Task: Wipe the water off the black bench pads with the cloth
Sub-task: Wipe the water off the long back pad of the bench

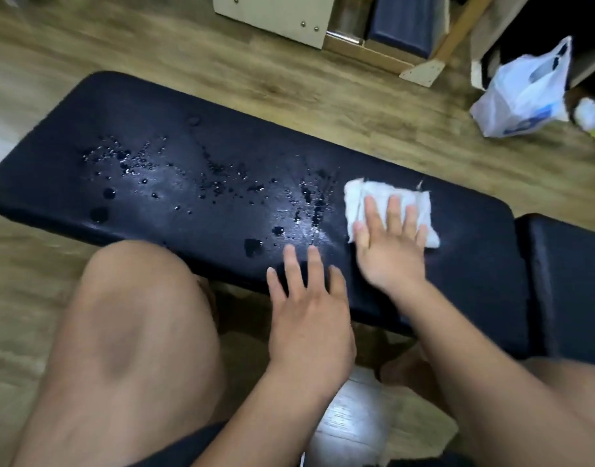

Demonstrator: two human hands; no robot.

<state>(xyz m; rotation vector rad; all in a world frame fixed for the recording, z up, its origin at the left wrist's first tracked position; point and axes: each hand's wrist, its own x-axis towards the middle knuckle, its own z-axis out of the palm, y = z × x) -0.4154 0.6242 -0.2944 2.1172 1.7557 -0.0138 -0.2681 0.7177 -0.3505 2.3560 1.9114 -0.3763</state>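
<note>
Pressing flat on the white cloth (388, 210), our right hand (388, 251) lies with its fingers spread across the fabric, palm down, pinning it to the long black bench pad (188, 153) rather than pinching it. The cloth sits toward the right end of this pad, short of the gap that separates it from the second black pad (572, 284) at the frame's right edge.

Our left hand (309, 318) rests open on the pad's near edge, fingers splayed, holding nothing; we judge it to be bracing.

The water droplets (215, 183) lie entirely to the left of the cloth, strung along the pad's long axis toward its far left end, the nearest streaks just beside the cloth's left edge. The strip under and right of the cloth looks dry, though motion blur limits certainty.

We judge that the coming stroke must run leftward along that axis. Our right hand is the one placed to make it.
</note>
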